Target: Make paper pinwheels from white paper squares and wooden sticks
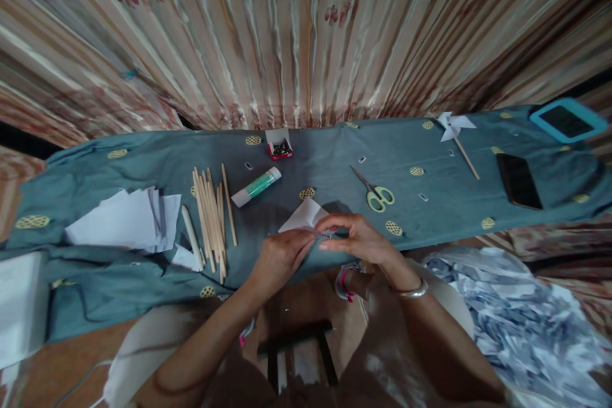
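Near the table's front edge, a small white paper (306, 213) is held between my two hands, its upper part standing up beyond the fingers. My left hand (282, 256) pinches its lower edge from the left. From the right, my right hand (356, 239) grips the same paper, thumb below and fingers above. Green-handled scissors (377, 194) lie to the right of my hands. A glue stick (257, 187) and several wooden sticks (210, 217) lie to the left. Behind them sits an open small red box (280, 148) of dark metal pieces.
White paper sheets (124, 220), a white pen (191, 236) and a paper scrap (185, 257) lie left. A paper pinwheel (454, 126) on a stick, a black phone (519, 180) and a blue-framed device (568, 120) lie right. Shredded paper (526, 325) is heaped below right.
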A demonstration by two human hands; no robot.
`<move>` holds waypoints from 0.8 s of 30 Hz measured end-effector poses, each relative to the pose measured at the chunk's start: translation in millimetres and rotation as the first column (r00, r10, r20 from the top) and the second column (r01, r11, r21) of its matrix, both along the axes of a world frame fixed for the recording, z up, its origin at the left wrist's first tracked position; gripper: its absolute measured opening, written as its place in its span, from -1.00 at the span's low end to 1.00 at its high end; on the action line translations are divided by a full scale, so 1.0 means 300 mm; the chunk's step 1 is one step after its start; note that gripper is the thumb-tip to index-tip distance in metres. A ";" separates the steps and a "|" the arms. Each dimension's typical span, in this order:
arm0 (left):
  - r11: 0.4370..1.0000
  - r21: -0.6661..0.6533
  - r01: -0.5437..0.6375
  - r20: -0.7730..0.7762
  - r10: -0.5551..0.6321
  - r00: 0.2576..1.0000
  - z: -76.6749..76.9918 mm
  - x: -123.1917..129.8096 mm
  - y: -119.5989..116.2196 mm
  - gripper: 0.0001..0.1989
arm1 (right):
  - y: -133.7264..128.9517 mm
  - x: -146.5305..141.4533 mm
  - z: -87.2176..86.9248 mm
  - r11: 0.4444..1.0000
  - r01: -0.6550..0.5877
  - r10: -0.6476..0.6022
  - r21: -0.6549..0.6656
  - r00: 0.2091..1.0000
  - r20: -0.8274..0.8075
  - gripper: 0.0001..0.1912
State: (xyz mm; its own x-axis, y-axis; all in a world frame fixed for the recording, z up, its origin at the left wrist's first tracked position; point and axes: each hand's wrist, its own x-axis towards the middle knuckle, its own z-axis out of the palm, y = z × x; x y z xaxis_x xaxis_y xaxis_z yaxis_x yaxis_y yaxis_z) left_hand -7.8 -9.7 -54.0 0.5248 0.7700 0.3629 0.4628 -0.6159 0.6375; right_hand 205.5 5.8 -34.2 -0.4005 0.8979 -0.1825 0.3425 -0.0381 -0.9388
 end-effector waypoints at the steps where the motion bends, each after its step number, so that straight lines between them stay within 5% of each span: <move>1: 0.999 -0.036 -0.005 0.021 0.006 1.000 -0.001 -0.002 0.006 -0.76 | 0.000 -0.002 -0.007 1.000 0.008 -0.008 0.001 1.000 -0.010 -0.79; 11: 0.955 -0.262 -0.142 0.103 0.174 0.979 -0.035 -0.022 0.025 -0.72 | 0.035 -0.019 -0.075 0.999 0.048 -0.047 0.024 0.999 -0.014 -0.83; 24: 0.979 -0.109 -0.173 -0.017 0.172 0.985 -0.057 -0.075 0.035 -0.68 | 0.044 -0.058 -0.091 0.914 0.219 -0.277 0.341 0.952 0.130 -0.90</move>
